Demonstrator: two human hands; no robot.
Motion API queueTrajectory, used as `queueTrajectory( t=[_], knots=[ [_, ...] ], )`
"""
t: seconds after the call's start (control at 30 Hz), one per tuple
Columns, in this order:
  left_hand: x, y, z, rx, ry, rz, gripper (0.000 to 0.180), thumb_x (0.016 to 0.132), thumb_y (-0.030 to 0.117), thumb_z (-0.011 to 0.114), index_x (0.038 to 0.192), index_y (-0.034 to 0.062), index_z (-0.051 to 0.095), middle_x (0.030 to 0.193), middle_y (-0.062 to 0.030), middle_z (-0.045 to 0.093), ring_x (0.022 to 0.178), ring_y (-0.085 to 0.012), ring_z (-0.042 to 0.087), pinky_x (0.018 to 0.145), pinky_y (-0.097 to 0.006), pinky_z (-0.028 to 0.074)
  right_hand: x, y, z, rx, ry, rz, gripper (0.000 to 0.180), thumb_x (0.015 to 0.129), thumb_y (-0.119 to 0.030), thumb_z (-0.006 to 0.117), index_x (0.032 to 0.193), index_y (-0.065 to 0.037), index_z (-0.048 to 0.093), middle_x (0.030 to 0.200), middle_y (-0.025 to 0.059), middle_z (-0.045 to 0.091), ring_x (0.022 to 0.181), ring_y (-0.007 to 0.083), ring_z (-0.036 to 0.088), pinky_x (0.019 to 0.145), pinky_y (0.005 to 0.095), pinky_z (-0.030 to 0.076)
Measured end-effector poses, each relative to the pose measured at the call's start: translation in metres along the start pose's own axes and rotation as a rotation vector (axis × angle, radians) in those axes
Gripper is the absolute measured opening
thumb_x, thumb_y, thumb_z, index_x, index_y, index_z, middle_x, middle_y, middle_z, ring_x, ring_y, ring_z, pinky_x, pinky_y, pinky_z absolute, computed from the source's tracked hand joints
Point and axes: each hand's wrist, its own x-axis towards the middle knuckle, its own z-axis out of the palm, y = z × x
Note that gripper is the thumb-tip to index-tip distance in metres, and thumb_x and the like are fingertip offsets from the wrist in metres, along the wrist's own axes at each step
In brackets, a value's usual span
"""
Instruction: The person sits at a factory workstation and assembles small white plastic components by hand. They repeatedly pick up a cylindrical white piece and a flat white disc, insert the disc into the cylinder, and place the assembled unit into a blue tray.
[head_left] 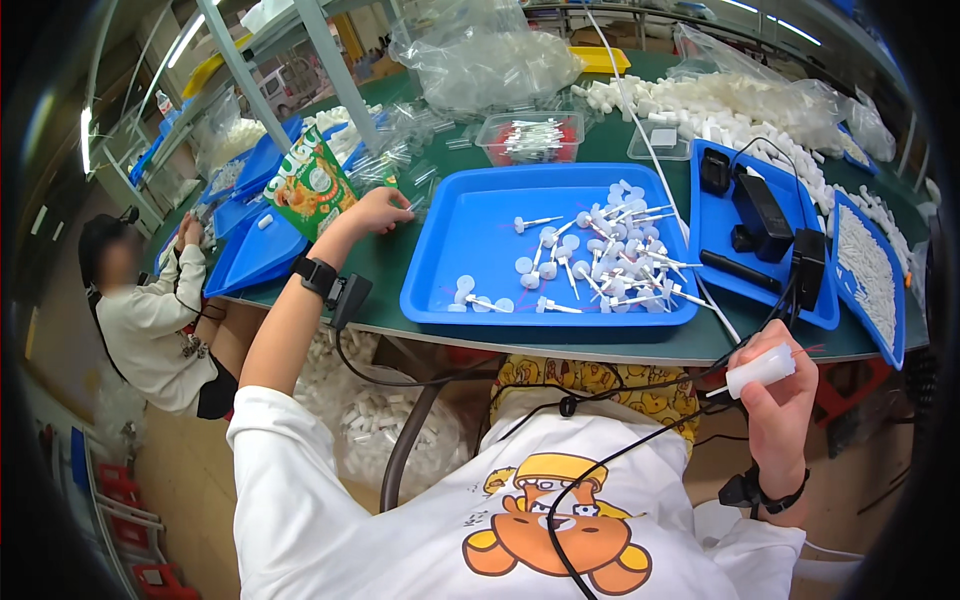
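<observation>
My right hand (780, 400), at the lower right, is closed around a white plastic cylinder (761, 371). A thin white stem sticks out of its left end, and fine reddish strands show at the other. Out over the table at the left, my left hand (383, 211) has its fingertips together at a small clear plastic tube (419, 203). More clear tubes (425, 172) lie loose just beyond it. Between my hands sits a blue tray (425, 255) with many small white-stemmed parts with translucent round discs (600, 245), mostly heaped at its right side.
A green snack bag (310, 185) stands beside my left hand. Behind the tray is a clear box of white sticks (530, 138). A second blue tray (815, 300) holds black devices and cables; white cylinders (700, 115) are piled behind. Another person (150, 300) sits at the left.
</observation>
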Motion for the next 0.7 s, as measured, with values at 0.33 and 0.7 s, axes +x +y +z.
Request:
queueTrajectory(
  t=[0.33,0.7],
  knots=[
    [-0.162,0.153,0.002,-0.955,-0.227,0.5,0.016,0.082,0.004,0.05,0.097,0.0037,0.045,0.104,-0.0229,0.058,0.084,-0.0191,0.059,0.076,-0.027,0.048,0.003,-0.003,0.006,-0.053,-0.155,-0.109,0.025,0.068,-0.002,0.07,0.09,-0.001,0.061,0.088,0.0073,0.052,0.08,0.0136,0.048,0.07,0.0242,0.037],
    [-0.252,0.215,0.136,-0.409,-0.393,0.903,0.028,0.083,0.005,0.056,0.107,-0.0004,0.041,0.077,-0.0077,0.05,0.066,-0.0142,0.051,0.061,-0.028,0.043,-0.005,-0.013,0.0,-0.063,-0.242,-0.28,0.028,0.066,-0.001,0.07,0.092,0.0,0.061,0.089,0.0103,0.054,0.077,0.0157,0.051,0.065,0.0253,0.041]
  ],
)
